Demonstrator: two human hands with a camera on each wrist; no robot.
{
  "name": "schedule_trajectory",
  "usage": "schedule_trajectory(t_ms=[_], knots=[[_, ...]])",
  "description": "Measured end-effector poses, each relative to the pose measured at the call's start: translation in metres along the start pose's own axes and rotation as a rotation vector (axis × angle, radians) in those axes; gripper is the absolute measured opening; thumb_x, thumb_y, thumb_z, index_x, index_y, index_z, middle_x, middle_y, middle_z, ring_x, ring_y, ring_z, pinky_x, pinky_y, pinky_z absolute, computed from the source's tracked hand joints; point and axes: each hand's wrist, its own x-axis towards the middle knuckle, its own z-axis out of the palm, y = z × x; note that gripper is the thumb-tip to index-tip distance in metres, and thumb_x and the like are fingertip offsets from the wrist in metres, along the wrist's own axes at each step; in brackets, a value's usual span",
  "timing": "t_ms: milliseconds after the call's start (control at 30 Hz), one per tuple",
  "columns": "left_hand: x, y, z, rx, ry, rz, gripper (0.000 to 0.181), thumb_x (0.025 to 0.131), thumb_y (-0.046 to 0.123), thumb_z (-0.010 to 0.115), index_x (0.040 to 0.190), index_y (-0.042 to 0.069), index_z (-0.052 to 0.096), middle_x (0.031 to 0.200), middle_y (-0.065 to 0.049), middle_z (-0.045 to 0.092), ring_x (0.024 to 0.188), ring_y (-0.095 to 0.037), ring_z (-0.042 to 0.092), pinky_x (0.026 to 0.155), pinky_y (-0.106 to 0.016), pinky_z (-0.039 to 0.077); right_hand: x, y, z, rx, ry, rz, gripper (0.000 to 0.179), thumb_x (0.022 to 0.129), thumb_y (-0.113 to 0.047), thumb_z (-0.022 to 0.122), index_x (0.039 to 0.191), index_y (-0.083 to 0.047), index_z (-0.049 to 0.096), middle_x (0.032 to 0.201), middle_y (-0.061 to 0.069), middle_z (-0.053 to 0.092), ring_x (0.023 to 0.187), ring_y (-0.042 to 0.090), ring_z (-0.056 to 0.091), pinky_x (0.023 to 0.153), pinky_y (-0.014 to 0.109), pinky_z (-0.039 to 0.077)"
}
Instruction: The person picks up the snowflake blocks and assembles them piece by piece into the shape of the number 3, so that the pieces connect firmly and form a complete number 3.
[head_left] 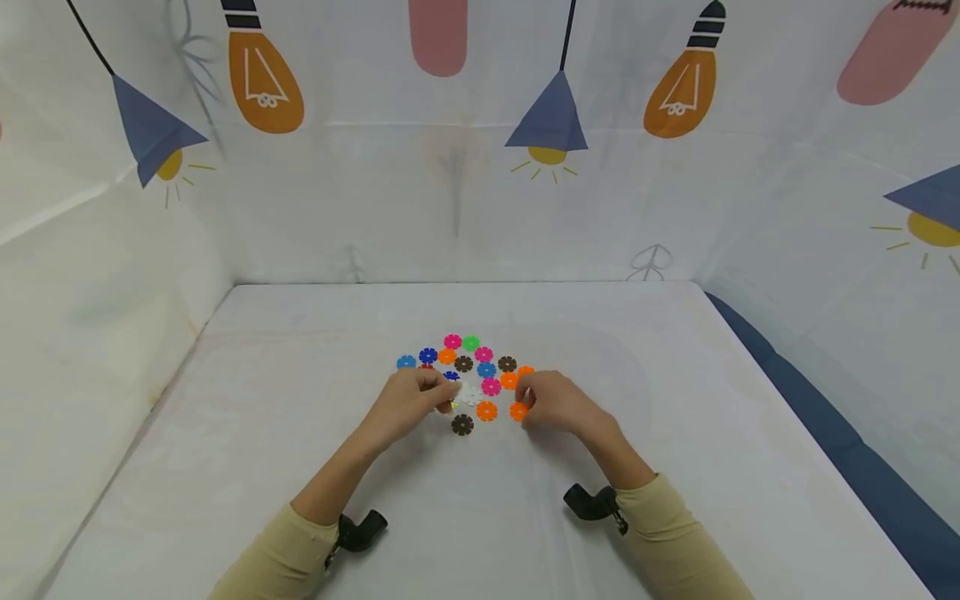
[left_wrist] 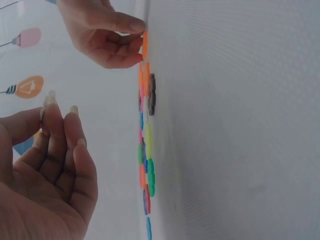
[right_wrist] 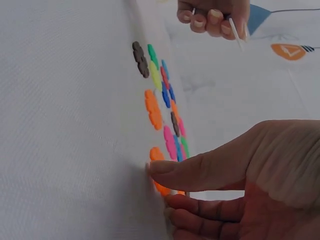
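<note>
Slightly above the table, my left hand (head_left: 405, 402) pinches a white notched disc (right_wrist: 236, 34) between thumb and fingertips, seen nearly edge-on in the right wrist view. My right hand (head_left: 561, 402) holds an orange notched disc (head_left: 519, 412) by its edges, down at the tabletop. Between the hands lie more flower-like plastic discs: a whitish one (head_left: 471, 394), an orange one (head_left: 487, 411), a pink one (head_left: 491, 386) and a brown one (head_left: 462, 425) nearest me. The left hand partly hides a few discs, including a yellow one.
Behind the hands are several more discs, among them a green one (head_left: 471, 342), a dark blue one (head_left: 428, 356) and a light blue one (head_left: 406, 362). The white tabletop (head_left: 225, 417) meets a white printed cloth (head_left: 375, 192) at the back and sides.
</note>
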Motion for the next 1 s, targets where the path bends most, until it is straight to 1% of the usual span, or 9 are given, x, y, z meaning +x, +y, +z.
schedule_trajectory(t_ms=[233, 500, 700, 867, 1000], knots=[[-0.0002, -0.0003, 0.0001, -0.003, -0.002, -0.016, 0.032, 0.094, 0.041, 0.065, 0.083, 0.011, 0.074, 0.078, 0.000, 0.071, 0.086, -0.020, 0.061, 0.068, -0.032, 0.043, 0.0021, -0.0007, 0.0034, 0.005, 0.013, 0.028, 0.022, 0.077, -0.009, 0.077, 0.096, -0.011, 0.067, 0.087, 0.002, 0.063, 0.077, 0.018, 0.056, 0.066, 0.029, 0.049], [-0.0006, -0.0013, 0.0003, -0.010, -0.006, -0.018, 0.032, 0.094, 0.041, 0.065, 0.083, 0.012, 0.074, 0.078, 0.002, 0.070, 0.088, -0.023, 0.062, 0.069, -0.032, 0.043, 0.0071, -0.0008, 0.0089, 0.014, 0.035, 0.042, 0.017, 0.076, -0.005, 0.075, 0.089, -0.010, 0.065, 0.086, 0.002, 0.063, 0.075, 0.018, 0.054, 0.065, 0.028, 0.047], [-0.0009, -0.0021, 0.0005, -0.013, -0.010, -0.003, 0.033, 0.094, 0.040, 0.065, 0.083, 0.010, 0.074, 0.077, 0.001, 0.069, 0.086, -0.021, 0.061, 0.069, -0.032, 0.043, 0.0063, -0.0001, 0.0082, 0.057, 0.037, 0.023, 0.018, 0.077, -0.004, 0.076, 0.085, -0.010, 0.062, 0.083, 0.003, 0.059, 0.077, 0.019, 0.053, 0.064, 0.029, 0.047], [-0.0006, -0.0025, 0.0013, -0.011, -0.014, -0.011, 0.035, 0.094, 0.041, 0.065, 0.085, 0.009, 0.074, 0.077, 0.001, 0.069, 0.086, -0.021, 0.060, 0.069, -0.032, 0.043, 0.0064, 0.0012, 0.0077, 0.086, 0.030, 0.018, 0.022, 0.077, -0.003, 0.076, 0.085, -0.011, 0.058, 0.079, 0.003, 0.056, 0.075, 0.019, 0.052, 0.061, 0.028, 0.044], [0.0001, -0.0025, 0.0017, -0.004, -0.010, -0.017, 0.034, 0.094, 0.042, 0.065, 0.082, 0.011, 0.073, 0.078, 0.001, 0.070, 0.086, -0.020, 0.060, 0.069, -0.032, 0.043, 0.0070, 0.0023, 0.0079, 0.097, 0.035, 0.005, 0.022, 0.077, -0.002, 0.075, 0.085, -0.010, 0.057, 0.078, 0.004, 0.056, 0.072, 0.019, 0.052, 0.060, 0.027, 0.042]])
